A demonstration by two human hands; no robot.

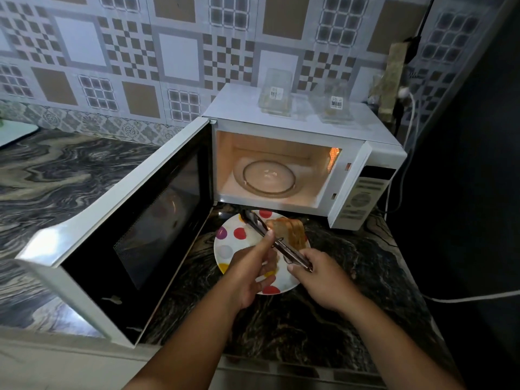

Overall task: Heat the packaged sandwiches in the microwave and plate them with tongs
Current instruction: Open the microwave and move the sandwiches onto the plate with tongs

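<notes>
A white microwave [304,122] stands on the counter with its door [135,220] swung wide open to the left. Its lit cavity holds only the glass turntable [268,175]. In front of it lies a polka-dot plate [225,249] with a toasted sandwich [292,230] on it. Metal tongs [270,237] stretch over the plate. My right hand [318,277] grips their rear end, and my left hand [253,271] pinches their middle with thumb and fingers. Two clear sandwich packages [274,94] [336,104] sit on top of the microwave.
The marble counter [56,178] runs off to the left. A tiled wall rises behind. A socket with a plug [403,92] and white cables [464,298] hang at the right, beside a dark surface. The open door blocks the counter left of the plate.
</notes>
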